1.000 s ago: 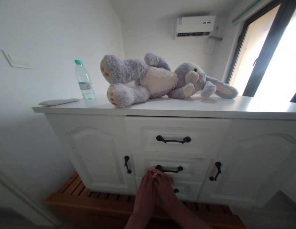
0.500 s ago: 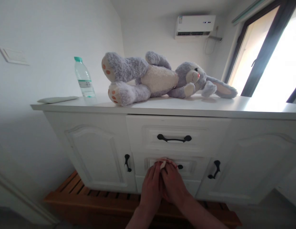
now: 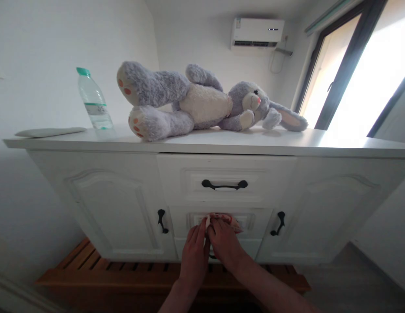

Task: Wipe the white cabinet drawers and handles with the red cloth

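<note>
My left hand (image 3: 195,252) and my right hand (image 3: 225,243) are close together in front of the middle drawer (image 3: 179,219). Between their fingers is a small, soft-looking pink-and-cream patterned piece (image 3: 234,223); cloth or packet, I cannot tell which. A pale fold of it stands up between the fingertips, and its red-pink part spreads behind my right fingers. Both hands have closed fingers pinching it. The piece and my hands cover the middle drawer's handle. Above them is the top drawer's black handle (image 3: 224,185).
A grey plush rabbit (image 3: 205,104) lies on the white cabinet top (image 3: 202,147). To its left stand a green-capped bottle (image 3: 94,102) and a flat pale object (image 3: 50,131). Black door handles (image 3: 162,221) flank the drawers. The cabinet rests on a slatted wooden base (image 3: 124,276).
The view has swung slightly right, so everything sits further left. More of the patterned piece shows beyond my right hand. Part of a lower handle now appears beneath my hands.
</note>
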`<state>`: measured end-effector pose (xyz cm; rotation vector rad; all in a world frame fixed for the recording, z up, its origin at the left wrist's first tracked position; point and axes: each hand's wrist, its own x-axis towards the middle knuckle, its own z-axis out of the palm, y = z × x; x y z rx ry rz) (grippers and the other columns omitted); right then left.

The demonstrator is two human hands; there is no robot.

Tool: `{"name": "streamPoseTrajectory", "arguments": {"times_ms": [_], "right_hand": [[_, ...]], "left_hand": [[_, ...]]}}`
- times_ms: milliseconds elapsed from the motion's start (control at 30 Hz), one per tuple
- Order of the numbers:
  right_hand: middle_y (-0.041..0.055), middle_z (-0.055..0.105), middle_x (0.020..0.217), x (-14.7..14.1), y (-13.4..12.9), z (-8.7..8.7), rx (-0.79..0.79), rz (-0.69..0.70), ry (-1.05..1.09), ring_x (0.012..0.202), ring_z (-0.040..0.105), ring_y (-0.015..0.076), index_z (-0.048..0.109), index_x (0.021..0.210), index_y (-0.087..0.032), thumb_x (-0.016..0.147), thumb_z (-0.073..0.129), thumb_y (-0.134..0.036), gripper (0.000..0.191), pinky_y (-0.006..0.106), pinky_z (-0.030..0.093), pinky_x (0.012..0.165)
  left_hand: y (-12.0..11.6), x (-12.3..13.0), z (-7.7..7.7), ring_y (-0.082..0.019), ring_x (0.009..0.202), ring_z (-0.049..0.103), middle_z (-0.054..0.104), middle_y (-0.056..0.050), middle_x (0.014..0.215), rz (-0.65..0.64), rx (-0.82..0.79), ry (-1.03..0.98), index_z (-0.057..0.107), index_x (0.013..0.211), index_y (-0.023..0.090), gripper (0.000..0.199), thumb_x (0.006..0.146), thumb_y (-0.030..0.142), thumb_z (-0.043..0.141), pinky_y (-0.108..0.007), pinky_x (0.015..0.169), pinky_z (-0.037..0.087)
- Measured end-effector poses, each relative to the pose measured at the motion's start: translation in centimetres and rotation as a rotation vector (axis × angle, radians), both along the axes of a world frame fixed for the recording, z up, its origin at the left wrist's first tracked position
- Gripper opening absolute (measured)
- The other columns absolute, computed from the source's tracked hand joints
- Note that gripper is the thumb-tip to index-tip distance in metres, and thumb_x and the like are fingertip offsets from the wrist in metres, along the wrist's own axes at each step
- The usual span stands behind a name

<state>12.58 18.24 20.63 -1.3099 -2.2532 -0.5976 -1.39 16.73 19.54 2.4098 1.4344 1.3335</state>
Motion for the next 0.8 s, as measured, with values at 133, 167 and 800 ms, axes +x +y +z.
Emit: {"name": "streamPoseTrajectory", "arguments": {"times_ms": [133,167,800], "right_hand": [[0.0161,0.070,0.110,2.7,-0.8,0.2,-0.002,-0.021,0.030,0.101,0.065,0.0255,0.068,0.116,-0.007,0.086,0.065,-0.008,0.030,0.040,0.054,0.096],[0.0160,0.070,0.110,3.5,-1.0,0.3,-0.006,-0.033,0.030,0.102,0.065,0.0254,0.068,0.116,-0.007,0.085,0.066,-0.007,0.031,0.039,0.054,0.097],[0.0117,0.071,0.102,-0.2,-0.5,0.7,0.006,0.020,-0.002,0.096,0.064,0.0244,0.070,0.100,-0.012,0.090,0.061,-0.009,0.014,0.041,0.056,0.089]], "left_hand": [[0.0,2.7,0.5,-0.024,0.114,0.066,0.072,-0.012,0.126,-0.019,0.069,0.010,0.043,0.147,0.018,0.060,0.089,0.010,0.057,-0.043,0.098,0.059],[0.0,3.5,0.7,-0.024,0.112,0.066,0.072,-0.012,0.125,-0.029,0.088,0.023,0.045,0.146,0.017,0.059,0.089,0.010,0.059,-0.043,0.097,0.060],[0.0,-0.3,-1.8,-0.025,0.104,0.064,0.073,-0.011,0.110,0.055,0.047,0.020,0.054,0.136,0.017,0.043,0.093,0.013,0.051,-0.046,0.091,0.059]]}}
